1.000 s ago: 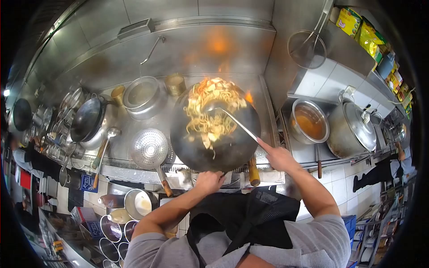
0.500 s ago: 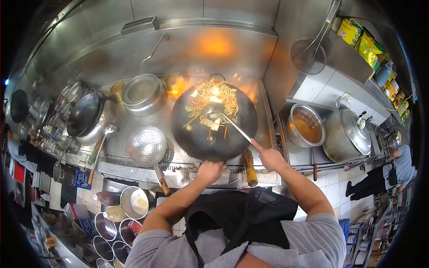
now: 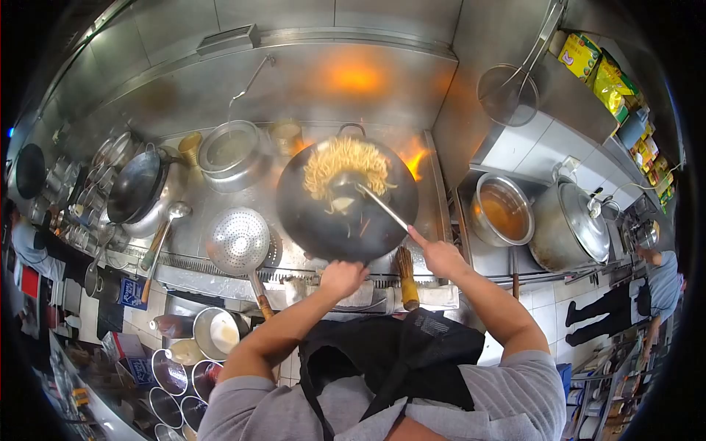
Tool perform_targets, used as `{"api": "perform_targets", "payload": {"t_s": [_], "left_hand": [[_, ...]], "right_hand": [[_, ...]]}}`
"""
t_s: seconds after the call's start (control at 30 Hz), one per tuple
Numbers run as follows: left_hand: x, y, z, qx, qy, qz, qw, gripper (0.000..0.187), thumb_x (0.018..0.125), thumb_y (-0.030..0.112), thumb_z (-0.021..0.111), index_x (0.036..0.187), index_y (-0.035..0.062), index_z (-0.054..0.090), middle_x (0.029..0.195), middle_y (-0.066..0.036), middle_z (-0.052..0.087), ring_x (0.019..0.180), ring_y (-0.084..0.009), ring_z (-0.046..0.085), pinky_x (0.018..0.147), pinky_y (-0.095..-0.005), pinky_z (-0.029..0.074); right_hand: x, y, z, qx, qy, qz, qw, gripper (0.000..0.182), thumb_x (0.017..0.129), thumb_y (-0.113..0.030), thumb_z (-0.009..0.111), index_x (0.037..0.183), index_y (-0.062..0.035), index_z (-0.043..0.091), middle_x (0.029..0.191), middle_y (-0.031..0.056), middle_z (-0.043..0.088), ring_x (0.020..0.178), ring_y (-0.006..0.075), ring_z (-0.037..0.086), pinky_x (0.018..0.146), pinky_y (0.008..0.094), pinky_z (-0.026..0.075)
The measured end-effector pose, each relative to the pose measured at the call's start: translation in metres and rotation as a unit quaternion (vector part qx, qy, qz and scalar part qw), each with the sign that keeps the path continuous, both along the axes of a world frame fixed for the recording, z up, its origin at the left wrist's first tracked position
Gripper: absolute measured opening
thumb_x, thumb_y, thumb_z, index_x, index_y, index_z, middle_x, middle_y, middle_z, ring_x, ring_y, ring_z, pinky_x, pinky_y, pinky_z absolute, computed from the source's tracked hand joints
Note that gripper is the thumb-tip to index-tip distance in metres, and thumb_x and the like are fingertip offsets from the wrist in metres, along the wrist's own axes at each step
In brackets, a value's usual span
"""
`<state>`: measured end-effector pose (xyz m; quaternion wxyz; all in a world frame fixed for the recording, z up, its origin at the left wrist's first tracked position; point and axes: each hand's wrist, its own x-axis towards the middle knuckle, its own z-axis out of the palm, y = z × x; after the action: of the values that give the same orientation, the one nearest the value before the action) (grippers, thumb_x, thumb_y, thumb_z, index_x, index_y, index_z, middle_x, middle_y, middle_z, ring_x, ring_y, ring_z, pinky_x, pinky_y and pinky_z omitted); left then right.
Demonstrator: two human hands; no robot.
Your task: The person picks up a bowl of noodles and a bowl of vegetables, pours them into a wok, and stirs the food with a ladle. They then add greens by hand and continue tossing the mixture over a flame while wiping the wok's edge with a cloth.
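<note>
Grips wok at near edge with left hand, ladle with right hand — hands apart — shows mostly open metal nearside of noodles.

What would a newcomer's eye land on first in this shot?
Probably the flames licking up beside the dark wok, and the orange glow on the steel wall behind it. Next come the pale noodles heaped in the wok's far half, with the right hand holding a ladle in them and the left hand at the near rim.

The ladle's bowl is partly hidden by noodles.
</note>
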<state>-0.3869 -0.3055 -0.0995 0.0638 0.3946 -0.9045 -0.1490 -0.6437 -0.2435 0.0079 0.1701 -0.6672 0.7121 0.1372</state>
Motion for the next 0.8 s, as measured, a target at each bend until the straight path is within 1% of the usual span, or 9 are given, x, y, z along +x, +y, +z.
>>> {"api": "perform_targets", "payload": {"t_s": [0.1, 0.2, 0.33, 0.43, 0.53, 0.63, 0.7, 0.77, 0.8], "left_hand": [[0.012, 0.010, 0.020, 0.024, -0.046, -0.062, 0.997, 0.038, 0.094, 0.046, 0.055, 0.083, 0.0123, 0.070, 0.076, -0.017, 0.070, 0.073, -0.0358, 0.070, 0.072, -0.0480, 0.056], [-0.006, -0.039, 0.030, -0.020, 0.012, 0.003, 1.000, 0.041, 0.093, 0.048, 0.055, 0.079, 0.0121, 0.071, 0.076, -0.013, 0.071, 0.075, -0.0356, 0.070, 0.068, -0.0490, 0.056], [-0.022, -0.093, 0.005, -0.011, 0.045, 0.034, 0.998, 0.039, 0.092, 0.047, 0.057, 0.082, 0.0121, 0.073, 0.076, -0.015, 0.071, 0.077, -0.0375, 0.069, 0.071, -0.0506, 0.055], [-0.028, -0.095, -0.012, 0.030, 0.017, 0.061, 0.998, 0.027, 0.091, 0.037, 0.063, 0.095, 0.0119, 0.073, 0.092, -0.015, 0.072, 0.092, -0.0368, 0.068, 0.080, -0.0492, 0.053], [-0.021, -0.066, -0.030, -0.039, 0.290, 0.082, 0.953, 0.035, 0.086, 0.010, 0.068, 0.120, 0.0093, 0.064, 0.122, -0.015, 0.060, 0.119, -0.0371, 0.053, 0.097, -0.0447, 0.045], [0.025, -0.029, -0.029, -0.051, 0.391, 0.077, 0.916, 0.032, 0.087, 0.003, 0.063, 0.118, 0.0072, 0.065, 0.117, -0.016, 0.061, 0.112, -0.0357, 0.057, 0.097, -0.0432, 0.046], [0.072, 0.000, -0.028, 0.037, 0.402, 0.088, 0.911, 0.030, 0.087, -0.001, 0.057, 0.114, 0.0055, 0.067, 0.111, -0.016, 0.063, 0.107, -0.0354, 0.059, 0.095, -0.0405, 0.047], [0.117, 0.026, -0.034, 0.116, 0.355, 0.146, 0.916, 0.024, 0.088, -0.003, 0.050, 0.104, 0.0026, 0.068, 0.100, -0.015, 0.066, 0.099, -0.0305, 0.063, 0.091, -0.0363, 0.048], [0.141, 0.040, -0.043, 0.169, 0.352, 0.186, 0.902, 0.023, 0.088, -0.002, 0.047, 0.098, 0.0016, 0.068, 0.092, -0.013, 0.066, 0.092, -0.0268, 0.064, 0.085, -0.0349, 0.050]], "right_hand": [[0.000, 0.005, 0.010, -0.011, 0.000, -0.031, 0.999, 0.079, 0.093, -0.012, 0.054, 0.158, -0.0288, 0.014, 0.094, 0.0229, 0.070, 0.086, 0.0394, 0.068, 0.079, 0.0496, 0.052], [-0.014, 0.036, 0.015, -0.026, -0.080, -0.031, 0.996, 0.078, 0.093, -0.014, 0.055, 0.158, -0.0294, 0.015, 0.092, 0.0248, 0.069, 0.085, 0.0425, 0.067, 0.079, 0.0520, 0.050], [-0.031, 0.078, 0.028, -0.034, -0.110, -0.024, 0.993, 0.078, 0.093, -0.015, 0.055, 0.157, -0.0336, 0.015, 0.092, 0.0263, 0.068, 0.085, 0.0430, 0.066, 0.080, 0.0521, 0.050], [-0.042, 0.070, 0.018, -0.009, -0.086, -0.021, 0.996, 0.078, 0.093, -0.014, 0.054, 0.156, -0.0382, 0.015, 0.093, 0.0273, 0.068, 0.087, 0.0429, 0.067, 0.083, 0.0511, 0.052], [-0.065, 0.017, -0.019, 0.031, 0.002, -0.083, 0.996, 0.080, 0.092, -0.013, 0.054, 0.156, -0.0408, 0.015, 0.100, 0.0269, 0.068, 0.093, 0.0433, 0.066, 0.090, 0.0503, 0.051], [-0.082, -0.023, -0.033, -0.041, -0.021, -0.090, 0.995, 0.081, 0.092, -0.015, 0.057, 0.157, -0.0364, 0.014, 0.108, 0.0292, 0.066, 0.099, 0.0463, 0.064, 0.092, 0.0515, 0.049], [-0.093, -0.036, -0.054, -0.253, -0.206, -0.031, 0.945, 0.082, 0.092, -0.009, 0.053, 0.158, -0.0314, 0.011, 0.119, 0.0257, 0.064, 0.100, 0.0459, 0.065, 0.092, 0.0512, 0.050], [-0.074, -0.052, -0.068, -0.269, -0.213, -0.034, 0.938, 0.082, 0.092, -0.009, 0.054, 0.159, -0.0269, 0.008, 0.118, 0.0294, 0.063, 0.103, 0.0470, 0.063, 0.092, 0.0503, 0.050], [-0.042, -0.060, -0.064, -0.210, -0.222, -0.143, 0.941, 0.082, 0.093, -0.009, 0.054, 0.159, -0.0269, 0.009, 0.117, 0.0311, 0.063, 0.102, 0.0478, 0.063, 0.093, 0.0503, 0.049]]}}
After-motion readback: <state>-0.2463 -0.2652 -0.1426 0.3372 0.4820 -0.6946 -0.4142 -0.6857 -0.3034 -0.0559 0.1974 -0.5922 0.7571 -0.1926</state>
